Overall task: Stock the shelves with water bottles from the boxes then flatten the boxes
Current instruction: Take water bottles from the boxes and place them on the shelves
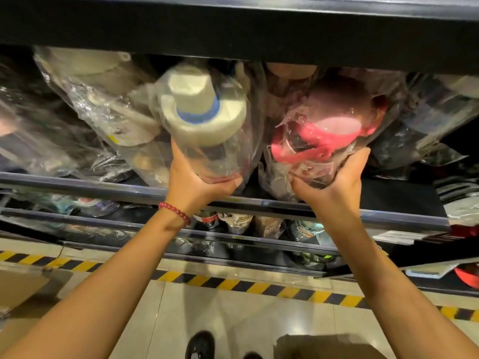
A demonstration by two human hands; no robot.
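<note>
My left hand [193, 181] grips the base of a plastic-wrapped water bottle with a cream lid and blue ring [204, 110]. My right hand [334, 180] grips the base of another wrapped bottle with a pink lid and strap [329, 125]. Both bottles stand side by side at the front of the black shelf [103, 186], just above its rail. More wrapped bottles [103, 99] fill the shelf to the left and right. A cardboard box [326, 347] sits on the floor below, partly in view.
The shelf above [233, 27] hangs low over the bottles. Lower shelves [259, 244] hold more wrapped goods. Yellow-black hazard tape [233, 283] runs along the tiled floor. Another cardboard piece [18, 288] lies at the left. My shoe [201, 345] is beside the box.
</note>
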